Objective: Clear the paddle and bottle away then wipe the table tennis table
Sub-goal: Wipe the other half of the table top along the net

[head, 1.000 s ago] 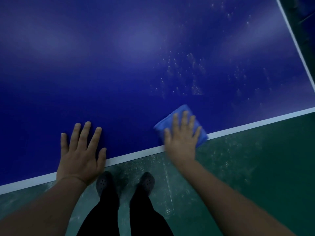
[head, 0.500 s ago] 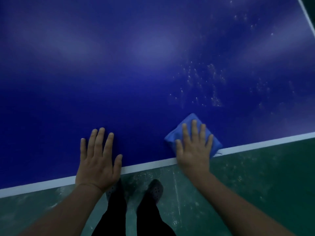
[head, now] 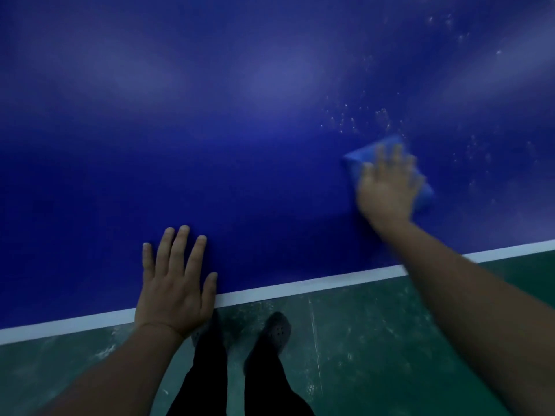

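Observation:
The blue table tennis table (head: pixel 240 145) fills the upper view, with a white line (head: pixel 300 285) along its near edge. My left hand (head: pixel 174 283) rests flat on the table by that edge, fingers straight and spread. My right hand (head: pixel 387 187) presses flat on a folded blue cloth (head: pixel 425 195) farther in on the right, blurred by motion. Pale droplets or specks (head: pixel 360 118) lie on the surface just beyond the cloth. No paddle or bottle is in view.
Below the table edge lies a green floor (head: pixel 390 340) with pale scuffs. My dark trousers and grey perforated shoes (head: pixel 277 331) stand close to the table's edge.
My right hand has slid the cloth away from the white edge line, farther onto the table and to the right. My left hand stays flat by the edge.

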Demonstrator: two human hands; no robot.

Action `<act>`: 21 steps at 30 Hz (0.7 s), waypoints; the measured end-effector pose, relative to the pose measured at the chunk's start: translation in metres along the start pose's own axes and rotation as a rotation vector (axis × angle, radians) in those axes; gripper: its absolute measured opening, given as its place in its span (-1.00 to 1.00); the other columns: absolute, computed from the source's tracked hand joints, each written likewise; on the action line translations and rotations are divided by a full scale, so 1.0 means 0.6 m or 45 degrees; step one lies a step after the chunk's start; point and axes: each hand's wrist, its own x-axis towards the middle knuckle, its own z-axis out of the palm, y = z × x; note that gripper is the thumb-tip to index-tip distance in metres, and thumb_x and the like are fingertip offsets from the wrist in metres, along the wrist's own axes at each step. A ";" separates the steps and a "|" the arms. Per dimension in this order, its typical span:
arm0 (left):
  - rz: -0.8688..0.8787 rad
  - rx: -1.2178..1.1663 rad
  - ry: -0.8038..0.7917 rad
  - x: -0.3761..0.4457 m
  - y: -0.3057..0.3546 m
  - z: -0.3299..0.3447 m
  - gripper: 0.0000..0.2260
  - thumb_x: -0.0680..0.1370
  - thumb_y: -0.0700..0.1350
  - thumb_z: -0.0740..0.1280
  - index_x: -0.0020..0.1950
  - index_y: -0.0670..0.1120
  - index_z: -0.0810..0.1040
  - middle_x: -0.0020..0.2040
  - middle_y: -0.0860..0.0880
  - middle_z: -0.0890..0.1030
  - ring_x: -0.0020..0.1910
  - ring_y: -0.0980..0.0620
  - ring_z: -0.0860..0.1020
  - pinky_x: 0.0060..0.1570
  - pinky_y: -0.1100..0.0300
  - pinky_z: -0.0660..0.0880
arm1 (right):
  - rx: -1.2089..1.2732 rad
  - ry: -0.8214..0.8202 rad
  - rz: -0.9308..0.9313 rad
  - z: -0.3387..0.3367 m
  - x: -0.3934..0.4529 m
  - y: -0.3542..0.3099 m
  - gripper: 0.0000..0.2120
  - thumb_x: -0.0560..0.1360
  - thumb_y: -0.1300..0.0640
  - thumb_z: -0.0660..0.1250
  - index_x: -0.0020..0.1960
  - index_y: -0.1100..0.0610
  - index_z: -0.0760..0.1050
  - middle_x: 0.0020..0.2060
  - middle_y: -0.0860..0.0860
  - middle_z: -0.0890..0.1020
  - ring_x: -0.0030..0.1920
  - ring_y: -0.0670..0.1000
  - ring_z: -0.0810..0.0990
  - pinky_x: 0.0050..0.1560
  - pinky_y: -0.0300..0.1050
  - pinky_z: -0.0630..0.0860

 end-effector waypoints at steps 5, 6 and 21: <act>0.000 0.030 -0.047 0.000 -0.002 0.002 -0.39 0.57 0.13 0.05 0.48 -0.22 0.37 0.52 -0.28 0.27 0.54 -0.28 0.15 0.46 -0.37 0.00 | 0.134 0.042 0.368 -0.014 -0.018 0.024 -0.39 0.62 -0.20 -0.14 0.62 0.00 0.03 0.61 0.09 0.01 0.59 0.23 -0.05 0.49 0.41 -0.10; -0.003 0.037 -0.047 0.001 -0.003 0.001 -0.39 0.57 0.13 0.04 0.49 -0.22 0.37 0.52 -0.28 0.26 0.54 -0.28 0.15 0.46 -0.37 0.00 | 0.123 0.076 0.245 -0.002 -0.048 -0.019 -0.41 0.64 -0.17 -0.09 0.62 0.00 0.05 0.61 0.09 0.04 0.59 0.24 -0.02 0.50 0.39 -0.10; -0.006 0.039 -0.033 0.000 0.004 0.000 -0.37 0.57 0.15 0.02 0.51 -0.21 0.33 0.53 -0.29 0.24 0.55 -0.29 0.11 0.48 -0.36 -0.04 | 0.118 -0.037 0.288 -0.024 -0.039 0.108 -0.40 0.63 -0.21 -0.15 0.63 -0.03 -0.04 0.62 0.05 -0.05 0.59 0.20 -0.11 0.49 0.40 -0.12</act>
